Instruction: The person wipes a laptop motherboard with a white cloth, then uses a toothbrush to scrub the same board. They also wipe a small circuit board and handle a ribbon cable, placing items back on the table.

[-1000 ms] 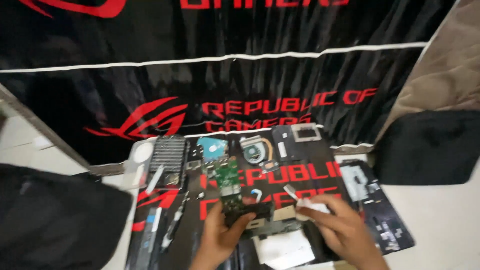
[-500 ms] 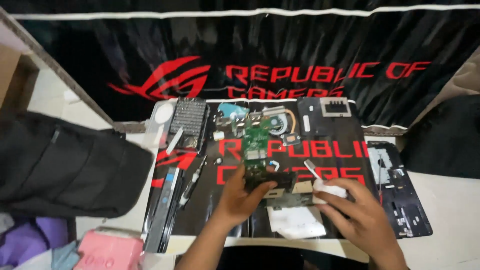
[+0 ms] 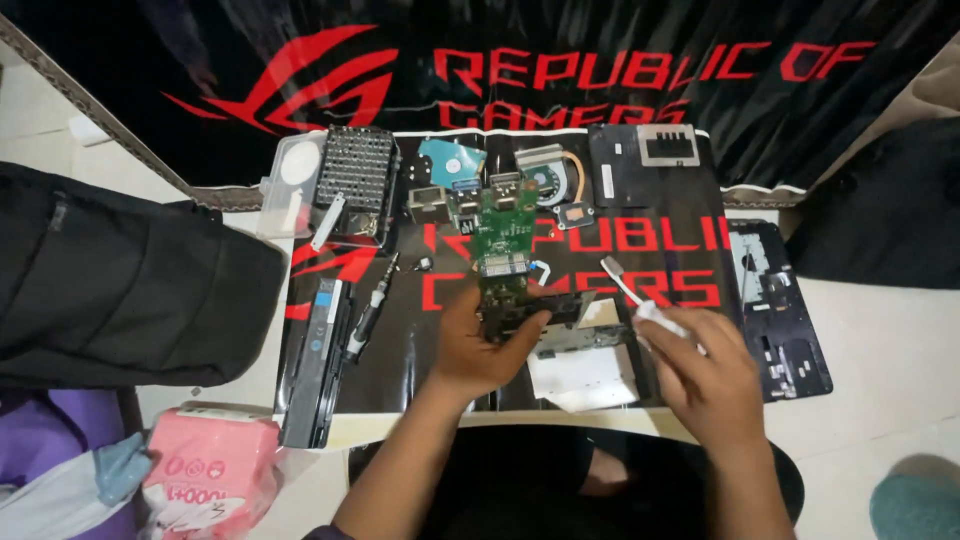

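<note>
My left hand (image 3: 478, 345) grips the near end of a green circuit board (image 3: 506, 235) that lies lengthwise on a black and red mat (image 3: 660, 240). My right hand (image 3: 705, 375) holds a small brush with a white handle (image 3: 625, 285), its tip pointing up and left toward the board, with a bit of white cloth bunched in the fingers. A white paper sheet (image 3: 585, 380) lies between my two hands, under a dark laptop part (image 3: 580, 335).
On the mat: a bit set case (image 3: 352, 180), a screwdriver (image 3: 368, 315), a long black battery (image 3: 318, 365), a hard drive (image 3: 450, 162), a cooling fan (image 3: 552, 180), a black cover plate (image 3: 650, 160). Black bag (image 3: 110, 280) left, pink pack (image 3: 210, 475) lower left, laptop shell (image 3: 780, 310) right.
The view has tilted down and shifted, so the mat sits higher and more central. Both hands stay at the board's near end; the right hand with the brush has drawn slightly right.
</note>
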